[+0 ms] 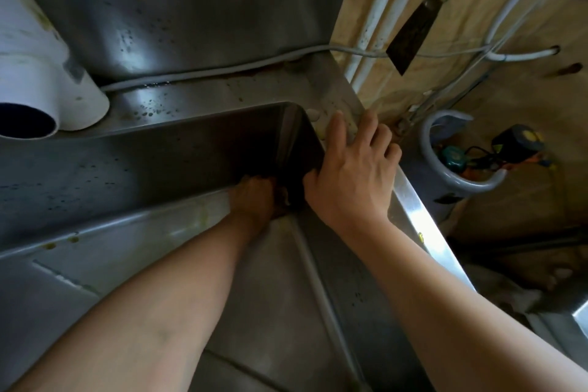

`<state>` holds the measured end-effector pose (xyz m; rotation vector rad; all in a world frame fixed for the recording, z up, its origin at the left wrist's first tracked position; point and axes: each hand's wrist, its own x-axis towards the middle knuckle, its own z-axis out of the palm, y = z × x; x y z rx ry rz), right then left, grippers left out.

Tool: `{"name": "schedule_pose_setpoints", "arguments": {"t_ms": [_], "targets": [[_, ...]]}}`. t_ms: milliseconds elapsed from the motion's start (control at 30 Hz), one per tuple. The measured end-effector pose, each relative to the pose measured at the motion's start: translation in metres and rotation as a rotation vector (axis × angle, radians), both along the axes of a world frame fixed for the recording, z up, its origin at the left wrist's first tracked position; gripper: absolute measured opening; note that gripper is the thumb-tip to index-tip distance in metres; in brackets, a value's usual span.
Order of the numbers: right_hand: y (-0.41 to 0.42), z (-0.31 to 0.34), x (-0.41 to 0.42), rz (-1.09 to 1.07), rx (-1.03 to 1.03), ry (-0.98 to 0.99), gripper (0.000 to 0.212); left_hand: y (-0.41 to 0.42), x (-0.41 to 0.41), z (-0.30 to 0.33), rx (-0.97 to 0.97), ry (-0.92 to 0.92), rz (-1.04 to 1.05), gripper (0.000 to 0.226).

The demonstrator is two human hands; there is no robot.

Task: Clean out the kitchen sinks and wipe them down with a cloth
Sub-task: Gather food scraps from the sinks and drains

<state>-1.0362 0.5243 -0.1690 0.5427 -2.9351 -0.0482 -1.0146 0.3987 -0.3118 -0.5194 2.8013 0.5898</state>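
The right hand [353, 165] lies flat-fingered on the sink [410, 197] rim for support; the left hand [257, 197] reaches deep inside, its fingers hidden.

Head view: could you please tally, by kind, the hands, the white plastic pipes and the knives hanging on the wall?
Hands: 2, left hand deep in the sink, right hand on its rim.
White plastic pipe: 1.
Knife: 1.
Total: 4.
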Motion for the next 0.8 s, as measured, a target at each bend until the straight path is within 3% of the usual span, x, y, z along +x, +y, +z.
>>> {"name": "schedule_pose_setpoints", "arguments": {"t_ms": [100,467,533,633,800], "targets": [[0.002,0.001,-0.001,-0.001,-0.001,-0.004,0.074,0.000,0.023,0.000,0.015,-0.080,0.034,0.050],[0.001,0.009,0.001,-0.029,0.004,-0.040,0.076,-0.025,0.144,0.011,0.020,-0.467,0.023,0.034],[0.001,0.012,0.005,-0.029,0.011,-0.044,0.076,-0.024,0.161,0.016,0.046,-0.403,0.051,0.030],[-0.001,0.016,0.009,-0.021,0.007,-0.058,0.075,-0.027,0.187,0.027,0.112,-0.163,0.174,0.025],[-0.003,0.022,0.022,0.031,0.063,-0.091,0.079,-0.063,0.209,0.049,0.110,0.010,0.411,0.041]]}}
